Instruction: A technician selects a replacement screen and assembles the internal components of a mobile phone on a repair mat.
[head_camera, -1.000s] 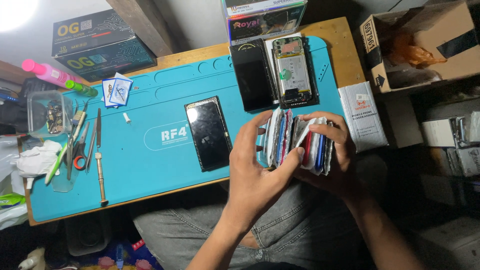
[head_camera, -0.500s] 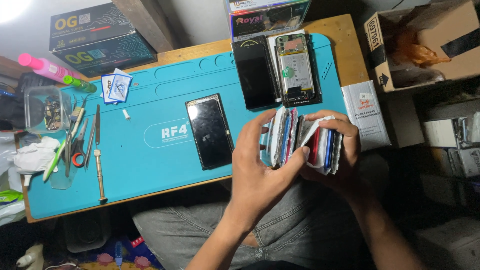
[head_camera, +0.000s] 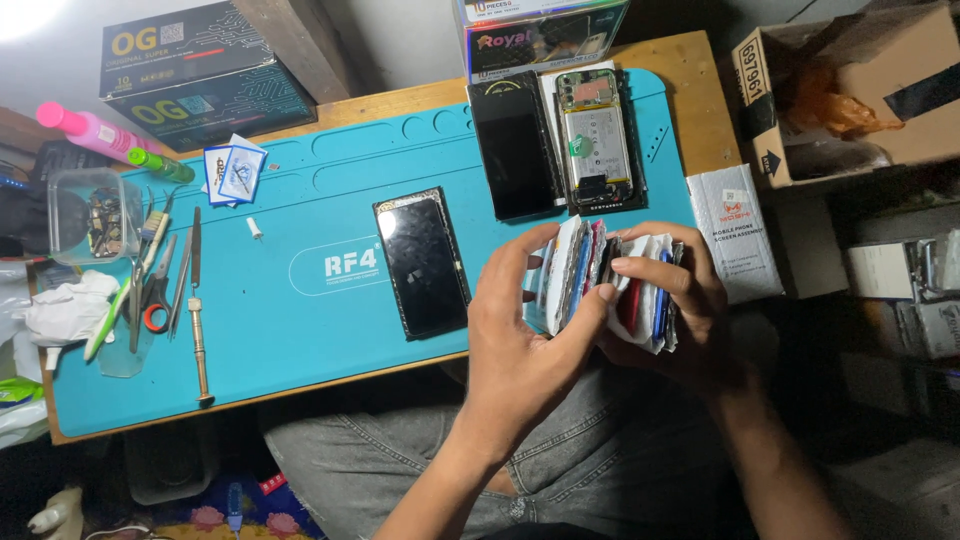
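The left hand (head_camera: 520, 345) and right hand (head_camera: 680, 310) together grasp a stack of flat packets (head_camera: 600, 285) over the teal mat's (head_camera: 300, 340) near edge, thumbs parting them. Best fanned slowly, gripped firmly underneath so none slip out.

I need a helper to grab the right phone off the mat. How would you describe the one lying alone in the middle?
Start at the blue work mat covering the wooden table. Near its centre, left of the hands, lies a dark phone, glass up. Unlike the two phones side by side at the top edge, it lies alone, slightly tilted.
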